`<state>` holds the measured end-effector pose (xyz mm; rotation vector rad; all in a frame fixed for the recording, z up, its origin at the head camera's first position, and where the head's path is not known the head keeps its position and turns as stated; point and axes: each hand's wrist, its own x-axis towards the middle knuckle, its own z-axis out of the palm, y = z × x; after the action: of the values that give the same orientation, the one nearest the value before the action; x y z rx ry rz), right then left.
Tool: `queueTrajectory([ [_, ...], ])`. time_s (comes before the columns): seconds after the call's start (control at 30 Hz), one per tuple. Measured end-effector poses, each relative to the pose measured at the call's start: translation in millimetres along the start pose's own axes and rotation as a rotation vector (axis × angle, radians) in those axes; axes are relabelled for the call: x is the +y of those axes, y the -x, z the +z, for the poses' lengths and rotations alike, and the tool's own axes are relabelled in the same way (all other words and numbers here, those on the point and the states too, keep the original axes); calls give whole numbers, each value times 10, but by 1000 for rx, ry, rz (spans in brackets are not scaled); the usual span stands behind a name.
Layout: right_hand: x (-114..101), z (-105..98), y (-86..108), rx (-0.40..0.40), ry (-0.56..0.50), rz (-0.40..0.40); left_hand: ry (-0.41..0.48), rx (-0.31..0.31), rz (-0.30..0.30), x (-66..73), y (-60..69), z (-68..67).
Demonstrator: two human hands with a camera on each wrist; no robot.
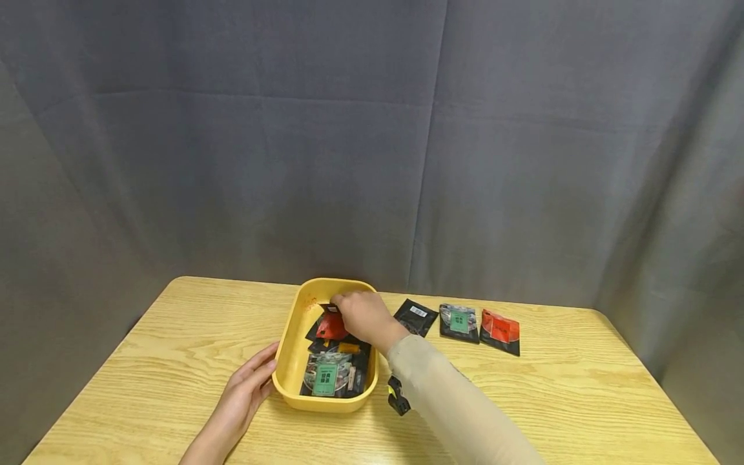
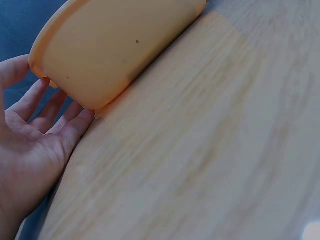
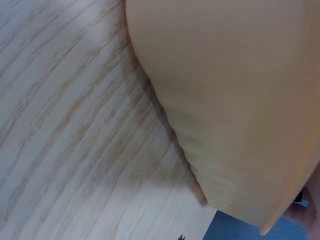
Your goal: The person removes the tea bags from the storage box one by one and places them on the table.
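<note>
A yellow bin [image 1: 325, 405] stands on the table with several dark packets inside, among them one with a green label [image 1: 325, 380] and a red one [image 1: 331, 327]. The left hand [image 1: 241, 394] touches the bin's left side; in the left wrist view the fingertips of that hand [image 2: 45, 125] rest against the bin's outer wall [image 2: 115, 50]. Over the bin's back part, the right hand [image 1: 365, 316] pinches the top of a dark packet by the red one. The right wrist view shows mostly the bin's outer wall [image 3: 225, 100], with part of the right hand [image 3: 307, 212] at the edge.
To the right of the bin lie a black packet [image 1: 416, 316], a green-labelled packet [image 1: 459, 323] and a red packet [image 1: 500, 331] on the wooden table [image 1: 581, 400]. A grey curtain [image 1: 349, 161] hangs behind. A black strap buckle [image 1: 398, 396] hangs at the right forearm.
</note>
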<state>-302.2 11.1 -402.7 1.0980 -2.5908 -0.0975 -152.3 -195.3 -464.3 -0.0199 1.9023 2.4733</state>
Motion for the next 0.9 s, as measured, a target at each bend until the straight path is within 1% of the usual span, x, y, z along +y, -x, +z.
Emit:
queueTrajectory([
  [0.17,23,-53,6,15,-3,1,-2,-5,3,2,0,-2],
  [0.33,28,-109,16,19,11,-11,-3,8,19,-3,-3,9],
  [0.53,-2,-190,41,49,33,-65,-11,8,29,-16,-6,-4],
  [0.73,-31,-278,76,117,50,-128,-6,12,43,-22,-2,-4],
  [0.9,-49,-366,126,163,60,-175,-8,10,41,-15,-2,-1],
])
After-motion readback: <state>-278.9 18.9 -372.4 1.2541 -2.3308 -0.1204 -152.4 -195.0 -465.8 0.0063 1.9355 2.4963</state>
